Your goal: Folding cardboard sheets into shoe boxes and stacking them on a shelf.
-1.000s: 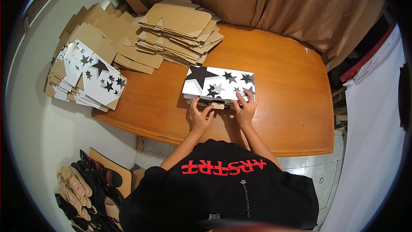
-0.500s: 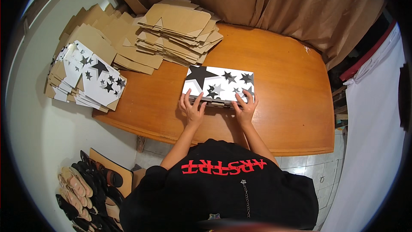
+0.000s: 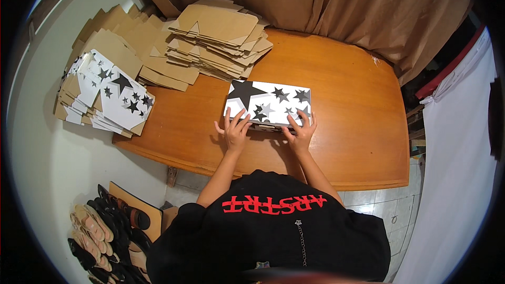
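Note:
A closed shoe box (image 3: 269, 97), white with black and grey stars, lies flat on the wooden table in front of me. At its near left corner my left hand (image 3: 235, 130) is open, with the fingers spread and fingertips on the lid's front edge. My right hand (image 3: 301, 132) touches the near right part of that edge, its fingers apart and curved over the lid and the thumb by the front side. Neither hand wraps round the box. The front side is partly hidden in shadow and behind the fingers.
Stacks of flat brown cardboard boxes (image 3: 215, 26) cover the table's (image 3: 347, 152) far left. Star-printed flat boxes (image 3: 123, 92) lie at its left edge. Several shoes (image 3: 94, 226) stand on the floor at lower left. A brown curtain (image 3: 368, 10) hangs behind, a white cloth (image 3: 455, 142) at right.
My left hand has shifted slightly right along the box's near edge, its little finger now sticking out sideways. The right hand and the box have barely moved.

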`<state>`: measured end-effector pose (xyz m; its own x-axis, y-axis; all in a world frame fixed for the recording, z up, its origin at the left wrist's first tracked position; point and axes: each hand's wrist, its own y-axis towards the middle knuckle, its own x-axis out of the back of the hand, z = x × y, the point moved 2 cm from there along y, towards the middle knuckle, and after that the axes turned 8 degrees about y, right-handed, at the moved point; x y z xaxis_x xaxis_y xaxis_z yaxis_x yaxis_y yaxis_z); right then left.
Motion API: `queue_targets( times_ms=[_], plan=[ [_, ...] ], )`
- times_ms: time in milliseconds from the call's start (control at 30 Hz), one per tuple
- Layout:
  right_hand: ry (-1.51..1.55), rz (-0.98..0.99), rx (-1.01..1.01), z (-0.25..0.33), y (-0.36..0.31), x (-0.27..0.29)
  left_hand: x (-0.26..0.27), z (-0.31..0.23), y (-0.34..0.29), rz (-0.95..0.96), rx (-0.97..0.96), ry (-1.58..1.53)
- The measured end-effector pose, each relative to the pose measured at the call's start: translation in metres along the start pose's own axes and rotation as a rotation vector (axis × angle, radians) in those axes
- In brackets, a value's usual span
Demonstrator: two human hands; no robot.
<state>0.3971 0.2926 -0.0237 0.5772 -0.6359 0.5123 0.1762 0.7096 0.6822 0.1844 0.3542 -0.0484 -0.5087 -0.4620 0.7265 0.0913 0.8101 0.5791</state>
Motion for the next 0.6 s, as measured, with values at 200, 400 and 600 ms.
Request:
queue_targets(
  times_ms=[200,400,600],
  plan=[
    [-0.059,-0.026,-0.019,0.003,-0.005,-0.004,-0.003,0.004,-0.002,-0.025,-0.017,-0.058],
    [0.058,-0.03,-0.007,-0.014,-0.018,-0.016,-0.007,0.007,-0.005,-0.061,-0.041,-0.11],
    [-0.083,0.043,-0.164,0.017,-0.01,-0.01,0.002,0.001,-0.002,0.005,-0.012,-0.156]
  ],
)
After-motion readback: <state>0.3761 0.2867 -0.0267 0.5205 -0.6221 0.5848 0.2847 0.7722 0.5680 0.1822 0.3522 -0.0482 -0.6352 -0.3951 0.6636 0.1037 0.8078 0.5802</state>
